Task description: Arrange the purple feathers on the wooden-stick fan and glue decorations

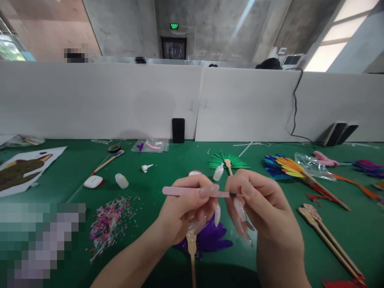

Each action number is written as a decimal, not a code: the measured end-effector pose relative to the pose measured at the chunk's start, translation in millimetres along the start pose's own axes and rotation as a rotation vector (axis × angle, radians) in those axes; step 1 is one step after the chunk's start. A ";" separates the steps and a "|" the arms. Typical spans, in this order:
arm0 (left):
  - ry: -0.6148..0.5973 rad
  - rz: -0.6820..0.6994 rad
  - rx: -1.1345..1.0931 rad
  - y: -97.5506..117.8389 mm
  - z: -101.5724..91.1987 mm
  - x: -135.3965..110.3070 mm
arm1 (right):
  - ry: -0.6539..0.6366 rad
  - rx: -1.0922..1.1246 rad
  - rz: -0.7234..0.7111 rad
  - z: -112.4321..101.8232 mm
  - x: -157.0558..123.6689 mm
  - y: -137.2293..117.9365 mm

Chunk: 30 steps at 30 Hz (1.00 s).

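My left hand (189, 208) is closed around a slim pink pen-like tool (177, 191) with a dark tip, held nearly level. The tip points right and reaches the fingers of my right hand (264, 216), which are pinched together; what lies between them I cannot make out. Below both hands, a purple feather fan (214, 238) with a wooden handle (192, 252) lies on the green table, partly hidden by my left hand. Just beyond my hands are a small white bottle (219, 172) and a green feather fan (235, 161).
A heap of coloured flakes (111, 222) lies at left, near a white bottle (121, 181) and a white case (93, 182). At right are a blue-and-yellow feather fan (289, 166), wooden sticks (330, 238) and pink-handled scissors (325, 159). A white partition (105, 100) bounds the table.
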<state>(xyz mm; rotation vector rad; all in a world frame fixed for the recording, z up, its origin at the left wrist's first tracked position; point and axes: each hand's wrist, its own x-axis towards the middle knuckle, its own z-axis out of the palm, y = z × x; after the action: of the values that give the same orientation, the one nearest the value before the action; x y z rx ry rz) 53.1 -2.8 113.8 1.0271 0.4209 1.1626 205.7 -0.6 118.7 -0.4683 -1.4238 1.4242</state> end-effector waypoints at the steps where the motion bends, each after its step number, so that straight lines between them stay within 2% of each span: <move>1: -0.002 0.016 0.017 0.1 -0.9 0.4 | 0.005 -0.001 -0.004 0.0 0.3 0.2; 4: -0.001 0.129 0.152 4.2 -3.7 0.2 | 0.014 0.005 -0.005 0.0 1.2 0.8; 10: -0.068 0.492 0.817 22.0 -5.3 -6.5 | -0.008 -0.061 0.035 -1.0 0.7 -2.1; 12: -0.091 0.609 0.924 24.4 -5.2 -8.0 | -0.008 -0.089 0.033 -1.7 0.1 -3.5; 15: -0.166 0.709 1.016 24.5 -6.2 -8.6 | -0.010 -0.117 0.032 -2.7 -0.4 -4.8; 21: -0.200 0.733 1.113 25.8 -9.0 -10.7 | -0.053 -0.193 0.041 -3.5 1.7 -8.2; 27: -0.201 0.627 1.098 26.9 -9.6 -12.7 | -0.071 -0.210 0.072 -4.4 1.2 -9.4; 30: -0.175 0.601 1.098 25.8 -9.6 -12.3 | -0.041 -0.235 0.089 -6.2 -1.2 -6.7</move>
<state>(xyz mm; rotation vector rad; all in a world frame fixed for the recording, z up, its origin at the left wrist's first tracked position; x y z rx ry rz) 27.2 -8.7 127.8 2.3092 0.6551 1.3482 213.8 0.1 122.9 -0.6620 -1.6295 1.3483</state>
